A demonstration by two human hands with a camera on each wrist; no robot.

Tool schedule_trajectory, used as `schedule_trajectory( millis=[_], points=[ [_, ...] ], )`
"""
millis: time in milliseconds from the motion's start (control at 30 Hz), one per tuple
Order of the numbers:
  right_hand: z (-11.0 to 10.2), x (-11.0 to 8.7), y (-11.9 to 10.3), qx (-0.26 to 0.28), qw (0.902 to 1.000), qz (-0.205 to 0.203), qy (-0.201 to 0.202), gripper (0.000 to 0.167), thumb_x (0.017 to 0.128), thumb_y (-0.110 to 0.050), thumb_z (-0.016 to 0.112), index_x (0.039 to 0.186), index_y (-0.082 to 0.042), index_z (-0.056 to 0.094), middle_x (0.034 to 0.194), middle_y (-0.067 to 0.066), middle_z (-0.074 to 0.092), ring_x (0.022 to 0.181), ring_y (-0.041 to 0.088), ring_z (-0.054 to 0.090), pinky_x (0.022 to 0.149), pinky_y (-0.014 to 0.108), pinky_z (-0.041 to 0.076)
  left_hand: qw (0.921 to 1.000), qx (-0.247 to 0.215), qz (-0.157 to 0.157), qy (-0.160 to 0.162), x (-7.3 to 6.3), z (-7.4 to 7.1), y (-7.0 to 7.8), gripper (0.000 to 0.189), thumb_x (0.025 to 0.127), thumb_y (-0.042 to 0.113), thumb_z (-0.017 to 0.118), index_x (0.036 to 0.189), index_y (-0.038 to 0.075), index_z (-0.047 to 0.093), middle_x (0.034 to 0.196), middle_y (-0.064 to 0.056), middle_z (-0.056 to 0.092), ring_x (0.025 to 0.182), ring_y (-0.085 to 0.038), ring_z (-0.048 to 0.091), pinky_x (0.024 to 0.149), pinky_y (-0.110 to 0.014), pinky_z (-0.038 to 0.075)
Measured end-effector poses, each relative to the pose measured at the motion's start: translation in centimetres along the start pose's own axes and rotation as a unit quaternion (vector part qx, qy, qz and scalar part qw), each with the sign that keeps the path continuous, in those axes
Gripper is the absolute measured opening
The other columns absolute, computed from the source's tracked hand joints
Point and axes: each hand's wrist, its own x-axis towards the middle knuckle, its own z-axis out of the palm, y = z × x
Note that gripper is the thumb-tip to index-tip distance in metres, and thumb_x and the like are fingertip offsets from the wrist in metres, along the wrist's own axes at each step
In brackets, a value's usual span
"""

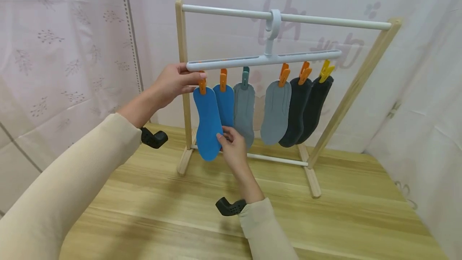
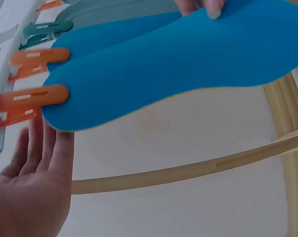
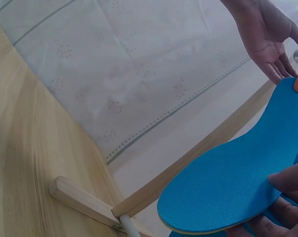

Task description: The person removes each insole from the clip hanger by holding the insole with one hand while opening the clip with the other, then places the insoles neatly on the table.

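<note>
A blue insole point(image 1: 208, 123) hangs toe-down from an orange clothespin point(image 1: 202, 83) at the left end of a white hanger point(image 1: 252, 62). My left hand point(image 1: 173, 81) holds that clothespin, its thumb across the front and its fingers behind. In the left wrist view, those fingers pass behind the top of the blue insole point(image 2: 163, 69). My right hand point(image 1: 234, 148) pinches the insole's right edge low down, thumb in front. The curled fingers show under the edge in the right wrist view. A second blue insole point(image 1: 225, 103) hangs just behind, by another orange clothespin point(image 1: 223, 79).
Two grey insoles point(image 1: 276, 111) and two black insoles point(image 1: 314, 111) hang further right from green, orange and yellow clothespins. The hanger hooks over the white bar of a wooden rack point(image 1: 361, 87), standing on a wood-grain table point(image 1: 346, 212). Patterned curtains point(image 1: 65, 51) surround it.
</note>
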Motion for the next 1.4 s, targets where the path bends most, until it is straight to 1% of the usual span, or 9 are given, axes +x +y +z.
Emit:
schedule_trajectory(
  millis=[100, 167, 433, 600, 700, 800, 967, 1167, 1400],
  points=[
    [0.0, 0.0, -0.1, 0.002, 1.0, 0.001, -0.001, 0.038, 0.105, -0.014, 0.056, 0.142, -0.008, 0.054, 0.13, 0.019, 0.064, 0.112, 0.033, 0.066, 0.088, 0.041, 0.058, 0.9997, -0.006, 0.004, -0.023, 0.1, -0.2, 0.0, 0.041, 0.099, 0.024, 0.065, 0.132, 0.002, 0.057, 0.123, -0.006, 0.063, 0.126, -0.023, 0.06, 0.121, -0.045, 0.04],
    [0.0, -0.1, -0.2, 0.004, 1.0, 0.0, -0.001, 0.038, 0.104, -0.013, 0.056, 0.141, -0.006, 0.054, 0.129, 0.02, 0.064, 0.111, 0.033, 0.066, 0.087, 0.043, 0.058, 0.9996, -0.001, 0.001, -0.03, 0.0, -0.2, 0.1, 0.04, 0.099, 0.024, 0.066, 0.131, 0.002, 0.058, 0.124, -0.008, 0.064, 0.127, -0.024, 0.06, 0.121, -0.045, 0.04],
    [-0.1, -0.1, -0.5, 0.014, 0.9999, 0.007, -0.004, 0.035, 0.103, -0.011, 0.057, 0.138, -0.004, 0.057, 0.126, 0.021, 0.066, 0.109, 0.034, 0.066, 0.083, 0.042, 0.059, 0.9992, 0.022, 0.014, -0.029, -0.1, -0.2, 0.0, 0.035, 0.099, 0.027, 0.066, 0.126, 0.006, 0.063, 0.131, -0.016, 0.065, 0.122, -0.023, 0.063, 0.118, -0.044, 0.044],
    [-0.1, -0.3, -0.8, 0.032, 0.999, 0.016, -0.027, 0.036, 0.103, -0.011, 0.058, 0.139, -0.006, 0.057, 0.127, 0.021, 0.064, 0.114, 0.036, 0.066, 0.086, 0.038, 0.06, 0.9989, 0.035, 0.027, -0.015, -0.1, -0.3, -0.1, 0.035, 0.099, 0.032, 0.065, 0.125, 0.007, 0.066, 0.125, -0.013, 0.07, 0.124, -0.024, 0.063, 0.118, -0.046, 0.044],
    [0.0, -0.5, -1.1, 0.04, 0.9981, 0.023, -0.039, 0.039, 0.104, -0.012, 0.057, 0.143, -0.013, 0.053, 0.132, 0.018, 0.062, 0.121, 0.033, 0.063, 0.093, 0.037, 0.059, 0.9987, 0.039, 0.034, 0.001, 0.0, -0.2, -0.2, 0.038, 0.099, 0.035, 0.065, 0.125, 0.007, 0.067, 0.122, -0.012, 0.072, 0.125, -0.025, 0.063, 0.118, -0.048, 0.043],
    [0.0, -0.7, -1.2, 0.042, 0.9982, 0.019, -0.038, 0.042, 0.104, -0.012, 0.056, 0.146, -0.016, 0.051, 0.136, 0.017, 0.061, 0.124, 0.033, 0.062, 0.094, 0.038, 0.059, 0.9984, 0.042, 0.036, 0.016, 0.2, 0.0, -0.2, 0.041, 0.099, 0.036, 0.064, 0.127, 0.007, 0.066, 0.125, -0.014, 0.07, 0.125, -0.025, 0.063, 0.118, -0.048, 0.043],
    [-0.1, -0.9, -1.4, 0.041, 0.9986, 0.015, -0.032, 0.043, 0.105, -0.01, 0.055, 0.147, -0.014, 0.049, 0.136, 0.018, 0.059, 0.124, 0.034, 0.061, 0.093, 0.038, 0.059, 0.9979, 0.041, 0.032, 0.04, 0.4, 0.4, -0.2, 0.045, 0.099, 0.037, 0.064, 0.132, 0.006, 0.064, 0.133, -0.018, 0.066, 0.125, -0.025, 0.064, 0.116, -0.045, 0.046],
    [0.2, -1.1, -1.6, 0.037, 0.9988, 0.019, -0.025, 0.041, 0.104, -0.01, 0.055, 0.145, -0.013, 0.05, 0.133, 0.019, 0.06, 0.12, 0.033, 0.063, 0.091, 0.038, 0.059, 0.9971, 0.027, 0.032, 0.063, 0.6, 0.6, -0.3, 0.045, 0.098, 0.038, 0.065, 0.13, 0.007, 0.064, 0.13, -0.017, 0.067, 0.12, -0.022, 0.066, 0.114, -0.042, 0.048],
    [0.1, -1.9, -1.8, 0.047, 0.9983, 0.029, -0.021, 0.041, 0.104, -0.009, 0.056, 0.144, -0.013, 0.052, 0.134, 0.018, 0.061, 0.121, 0.034, 0.063, 0.093, 0.039, 0.059, 0.9973, 0.017, 0.034, 0.063, 1.0, 0.7, -0.2, 0.044, 0.097, 0.037, 0.066, 0.128, 0.006, 0.066, 0.128, -0.017, 0.069, 0.116, -0.02, 0.068, 0.11, -0.039, 0.052]
  ],
)
